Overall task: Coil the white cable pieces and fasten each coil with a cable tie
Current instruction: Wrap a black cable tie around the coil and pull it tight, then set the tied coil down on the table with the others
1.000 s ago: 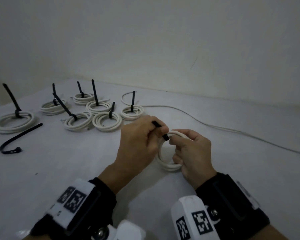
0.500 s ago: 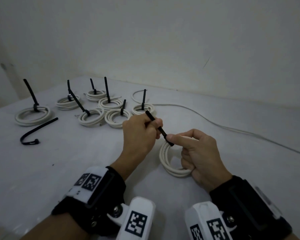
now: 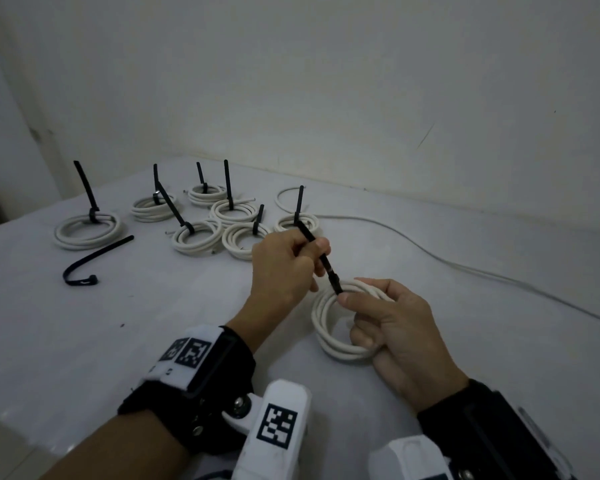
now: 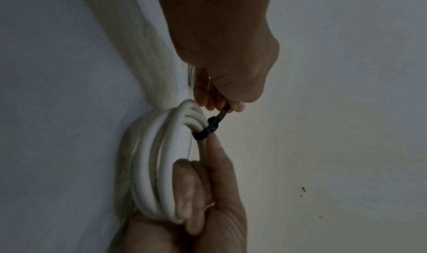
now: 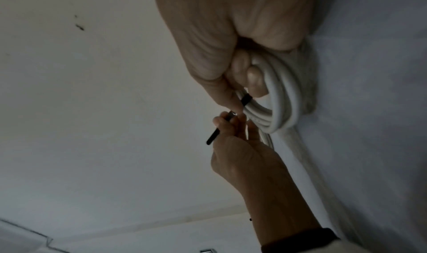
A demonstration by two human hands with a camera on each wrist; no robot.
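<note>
A white cable coil [image 3: 321, 327] stands tilted on the table, and my right hand [image 3: 355, 292] grips its right side with curled fingers, thumb by the tie's head. A black cable tie [image 3: 321, 258] is looped snugly round the coil's top. My left hand [image 3: 317, 249] pinches the tie's tail between thumb and fingers, up and left of the coil. The left wrist view shows the tie [image 4: 213, 123] closed round the coil [image 4: 152, 165] strands. In the right wrist view the tie's band [image 5: 246, 100] crosses the coil [image 5: 282, 96].
Several tied coils [image 3: 196, 237] with upright black tails lie at the back left. A loose black tie [image 3: 94, 258] lies to their left front. A long white cable [image 3: 430, 258] runs off to the right. A wall stands close behind the table [image 3: 153, 323].
My left hand has drawn the tie's tail up and to the left, so more tail shows between the hands. My right hand keeps hold of the coil.
</note>
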